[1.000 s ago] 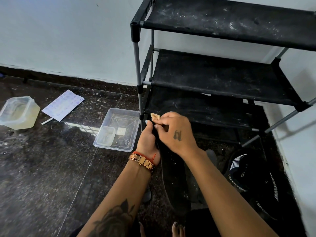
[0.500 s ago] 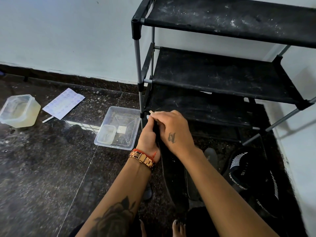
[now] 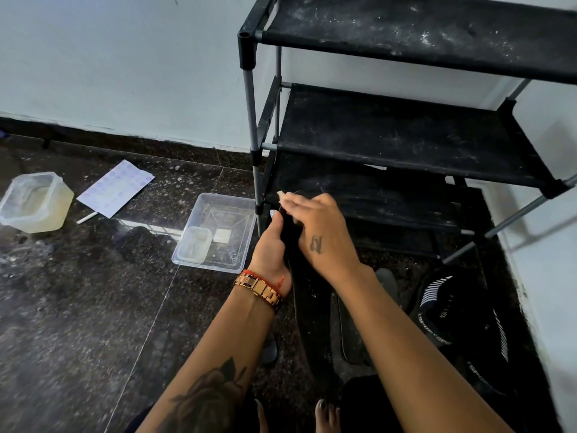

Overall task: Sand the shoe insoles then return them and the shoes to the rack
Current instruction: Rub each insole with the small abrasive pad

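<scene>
Head view: left hand (image 3: 271,245) grips the insole (image 3: 309,304); right hand (image 3: 315,226), pinching sandpaper (image 3: 281,195), has slid to its tip. Sanding continues.

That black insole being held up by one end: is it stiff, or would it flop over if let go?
Probably bendy but not limp: the insole looks thin, yet stands nearly straight while the left hand grips only its top. Likely light, since one hand steadies it while the right hand rubs sandpaper on it.

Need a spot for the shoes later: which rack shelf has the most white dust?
The top shelf: white specks and smears cover its fabric, thickest toward the right. The middle shelf shows only faint dust.
</scene>
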### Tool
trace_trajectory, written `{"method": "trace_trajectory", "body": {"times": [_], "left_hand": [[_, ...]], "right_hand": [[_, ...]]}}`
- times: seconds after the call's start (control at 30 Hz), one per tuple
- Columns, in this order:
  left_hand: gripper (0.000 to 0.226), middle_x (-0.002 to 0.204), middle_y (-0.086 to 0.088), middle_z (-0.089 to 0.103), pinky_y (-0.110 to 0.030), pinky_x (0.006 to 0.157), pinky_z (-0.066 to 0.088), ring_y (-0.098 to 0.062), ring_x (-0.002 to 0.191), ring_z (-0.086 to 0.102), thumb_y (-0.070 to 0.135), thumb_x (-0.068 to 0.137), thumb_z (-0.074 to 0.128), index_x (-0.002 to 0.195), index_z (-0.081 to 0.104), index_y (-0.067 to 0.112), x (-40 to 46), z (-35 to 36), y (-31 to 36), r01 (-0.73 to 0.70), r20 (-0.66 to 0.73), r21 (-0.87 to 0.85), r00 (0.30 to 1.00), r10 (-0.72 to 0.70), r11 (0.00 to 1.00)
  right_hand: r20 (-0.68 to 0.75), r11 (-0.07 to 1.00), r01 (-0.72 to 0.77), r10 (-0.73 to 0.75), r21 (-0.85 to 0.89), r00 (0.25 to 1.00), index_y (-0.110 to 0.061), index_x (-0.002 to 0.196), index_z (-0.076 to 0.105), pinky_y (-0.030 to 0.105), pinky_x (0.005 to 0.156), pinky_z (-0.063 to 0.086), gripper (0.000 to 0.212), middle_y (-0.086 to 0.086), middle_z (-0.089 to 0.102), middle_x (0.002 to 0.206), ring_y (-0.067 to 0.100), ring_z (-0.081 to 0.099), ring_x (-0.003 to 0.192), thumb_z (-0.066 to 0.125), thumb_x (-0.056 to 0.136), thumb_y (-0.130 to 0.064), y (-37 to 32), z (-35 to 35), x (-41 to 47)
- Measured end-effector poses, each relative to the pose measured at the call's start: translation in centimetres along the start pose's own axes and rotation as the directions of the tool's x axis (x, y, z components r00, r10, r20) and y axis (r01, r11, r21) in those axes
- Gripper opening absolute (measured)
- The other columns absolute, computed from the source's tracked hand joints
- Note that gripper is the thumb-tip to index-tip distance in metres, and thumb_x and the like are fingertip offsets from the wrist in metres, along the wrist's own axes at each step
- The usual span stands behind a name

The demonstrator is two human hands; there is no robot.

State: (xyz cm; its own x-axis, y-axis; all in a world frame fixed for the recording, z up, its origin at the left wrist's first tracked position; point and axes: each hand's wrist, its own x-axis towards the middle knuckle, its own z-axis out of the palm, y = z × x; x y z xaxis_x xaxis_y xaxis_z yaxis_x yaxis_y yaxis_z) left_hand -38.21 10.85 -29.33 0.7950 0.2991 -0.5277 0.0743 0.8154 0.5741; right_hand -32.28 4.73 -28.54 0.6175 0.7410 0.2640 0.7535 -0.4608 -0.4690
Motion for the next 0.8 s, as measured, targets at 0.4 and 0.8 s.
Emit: {"method": "trace_trajectory", "body": {"times": [0.4, 0.8], "left_hand": [[0.049, 0.088, -0.008, 0.071, -0.028, 0.072, 0.054, -0.018, 0.078, 0.068, 0.046, 0.1, 0.025, 0.098, 0.063, 0.015, -0.2, 0.3, 0.0, -0.002, -0.034, 0.042, 0.999, 0.004, 0.999], [0.056, 0.084, -0.011, 0.072, -0.029, 0.063, 0.057, -0.021, 0.071, 0.07, 0.049, 0.1, 0.022, 0.103, 0.063, 0.011, -0.4, 0.2, 0.2, 0.063, 0.0, 0.05, 0.998, -0.063, 0.997]], "right_hand": [[0.047, 1.0, -0.015, 0.016, -0.023, 0.999, -0.012, 0.135, 0.048, 0.005, 0.091, 0.02, 0.057, 0.0, 0.048, 0.141, 0.017, 0.044, 0.112, 0.045, 0.083, 0.011, -0.3, -0.7, 0.0], [-0.174, 0.991, -0.129, 0.133, 0.032, 0.976, -0.008, 0.123, 0.06, 0.013, 0.089, 0.027, 0.05, 0.005, 0.061, 0.126, 0.023, 0.052, 0.105, 0.045, 0.08, 0.013, 0.6, -1.7, 0.2]]}}
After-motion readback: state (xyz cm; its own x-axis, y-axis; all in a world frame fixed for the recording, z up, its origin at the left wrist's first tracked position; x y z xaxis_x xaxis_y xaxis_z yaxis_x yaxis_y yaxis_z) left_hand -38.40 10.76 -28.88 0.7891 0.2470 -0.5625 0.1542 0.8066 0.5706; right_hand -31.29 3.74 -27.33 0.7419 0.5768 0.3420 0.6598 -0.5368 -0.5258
